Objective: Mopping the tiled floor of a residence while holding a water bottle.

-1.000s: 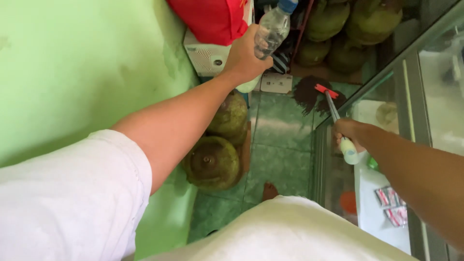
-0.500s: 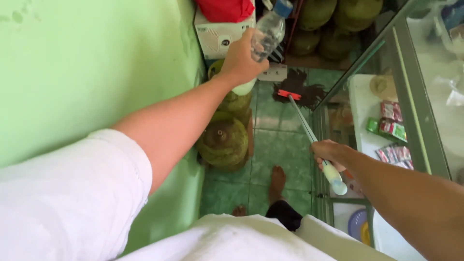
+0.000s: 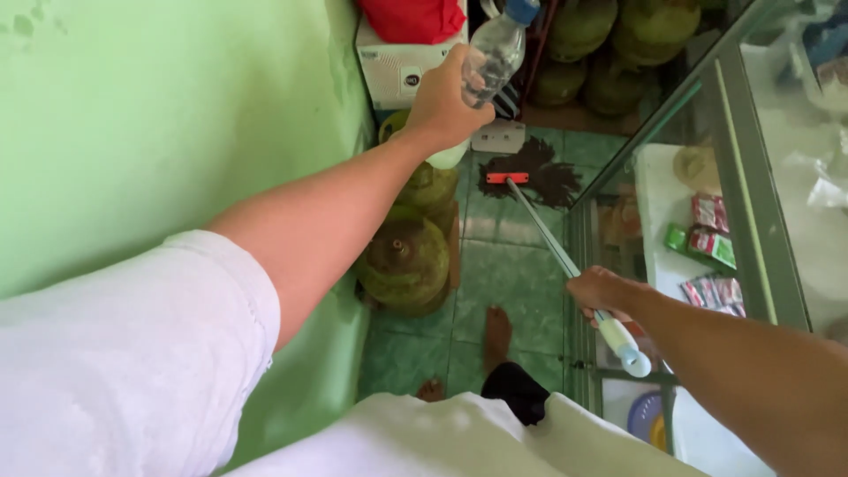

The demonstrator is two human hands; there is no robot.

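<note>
Left hand (image 3: pixel 446 102), fingers wrapped round a clear, ribbed plastic bottle (image 3: pixel 495 49) with blue cap, held tilted above the green gas cylinders (image 3: pixel 405 261) by the pale green wall (image 3: pixel 159 124). Right hand (image 3: pixel 605 293), fingers closed on a thin metal mop handle (image 3: pixel 548 238) with pale grip end. Mop head (image 3: pixel 530 172): red bar, dark stringy strands splayed on mottled green floor tiles (image 3: pixel 512 274). Glass display counter (image 3: pixel 760 203) at right; small red and green sachets (image 3: pixel 711 230) on its white shelf.
</note>
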